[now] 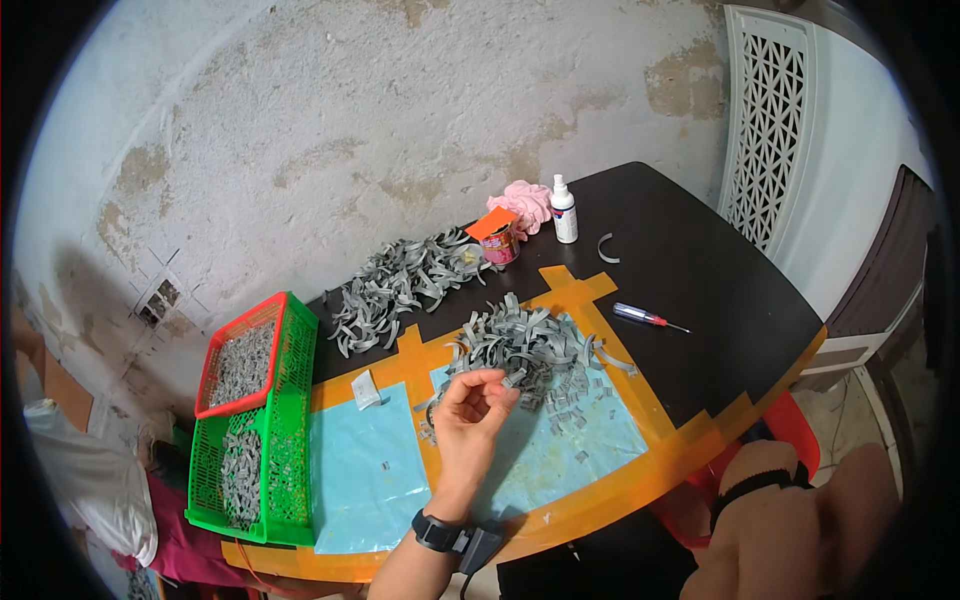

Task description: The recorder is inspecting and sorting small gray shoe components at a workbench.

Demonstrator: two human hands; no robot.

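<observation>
Between the thumb and forefinger of the left hand (465, 430), a small gray piece (514, 379) is grasped by the fingers (487, 378) in a pinch; the other fingers are curled toward the palm. It is held above the near side of a pile of gray strips (520, 330). The right hand cannot be made out, so the state of its fingers cannot be told. A black device (440, 532) is strapped around the left wrist.

Under the pile, a light blue sheet (590, 458) is spread, and small gray bits (566, 412) are scattered over it. To the left, a second blue sheet (350, 475) is laid, with a white packet (367, 390) placed near its far edge. Both sheets are bordered by orange tape (672, 468) on the dark tabletop (690, 240).

Beyond, a larger heap of gray strips (405, 285) is piled beside a tin (499, 247) partly covered by an orange card (490, 223). Behind the tin a pink cloth (524, 203) is bunched, near a white bottle (565, 217). To the right, a single curved strip (605, 250) and a screwdriver (640, 315) are seen. At the left edge, gray pieces are contained in a green basket (290, 450) and a red basket (235, 408).
</observation>
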